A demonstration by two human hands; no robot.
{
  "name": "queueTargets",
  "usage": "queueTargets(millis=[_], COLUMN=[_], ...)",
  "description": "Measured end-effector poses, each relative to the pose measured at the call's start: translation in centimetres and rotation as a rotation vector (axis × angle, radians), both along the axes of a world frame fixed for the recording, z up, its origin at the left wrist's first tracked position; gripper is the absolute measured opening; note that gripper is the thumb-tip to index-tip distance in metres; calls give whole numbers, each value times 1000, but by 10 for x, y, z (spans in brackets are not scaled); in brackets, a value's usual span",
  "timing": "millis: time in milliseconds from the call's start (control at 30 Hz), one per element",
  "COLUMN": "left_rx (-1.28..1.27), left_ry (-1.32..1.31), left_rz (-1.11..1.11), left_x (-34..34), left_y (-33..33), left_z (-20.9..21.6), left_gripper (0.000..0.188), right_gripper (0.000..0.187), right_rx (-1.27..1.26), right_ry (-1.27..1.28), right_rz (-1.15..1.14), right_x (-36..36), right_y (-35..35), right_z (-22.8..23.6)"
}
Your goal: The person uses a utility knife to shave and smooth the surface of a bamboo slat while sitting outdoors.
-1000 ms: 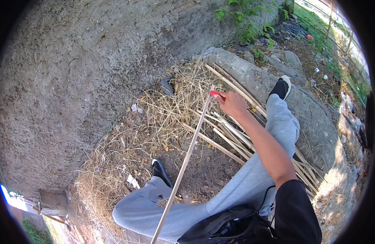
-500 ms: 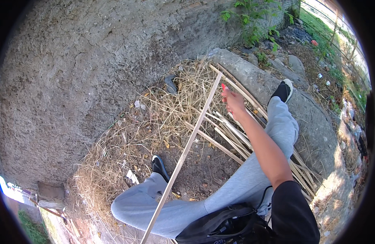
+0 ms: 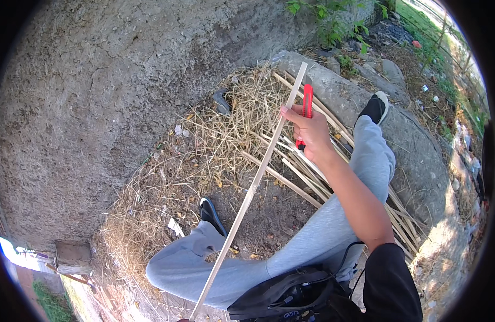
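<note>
By the right hand point(image 3: 314, 132), box cutter point(image 3: 308, 99) and likely light, springy slat point(image 3: 253, 188) are clasped. Left hand's grip cannot be told. Mid-length hold is advised.

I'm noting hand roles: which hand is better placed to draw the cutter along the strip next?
Probably the right hand: it holds the red cutter beside the wooden strip, near its upper end. Only a sliver of the left hand seems visible, at the lower edge.
</note>
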State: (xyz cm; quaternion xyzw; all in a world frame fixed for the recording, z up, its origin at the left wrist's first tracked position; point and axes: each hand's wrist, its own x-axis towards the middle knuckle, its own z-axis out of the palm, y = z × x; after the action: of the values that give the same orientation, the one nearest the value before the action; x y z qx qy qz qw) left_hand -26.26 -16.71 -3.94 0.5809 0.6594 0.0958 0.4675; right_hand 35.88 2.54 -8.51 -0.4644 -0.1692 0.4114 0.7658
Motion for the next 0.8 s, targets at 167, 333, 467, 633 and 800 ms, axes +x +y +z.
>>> queueTargets(millis=[167,333,467,633,800], left_rx=[398,937,1059,997,1036], left_ry=[409,795,618,280,217], left_rz=[-172,-338,-243,-380,-542], left_x=[20,91,142,222,263], left_y=[13,49,68,106,137], left_z=[-9,11,-3,-19,-29], left_gripper=[35,49,38,56,52], right_gripper=[19,19,16,18,19], right_rx=[-26,-45,-71,-46,-59], right_ry=[25,62,28,31,33], right_rz=[-69,-126,-101,-128,-148], right_x=[-2,-3,-6,-1,-2], right_y=[-3,0,4,3,4], right_z=[1,-5,-11,-9,-15])
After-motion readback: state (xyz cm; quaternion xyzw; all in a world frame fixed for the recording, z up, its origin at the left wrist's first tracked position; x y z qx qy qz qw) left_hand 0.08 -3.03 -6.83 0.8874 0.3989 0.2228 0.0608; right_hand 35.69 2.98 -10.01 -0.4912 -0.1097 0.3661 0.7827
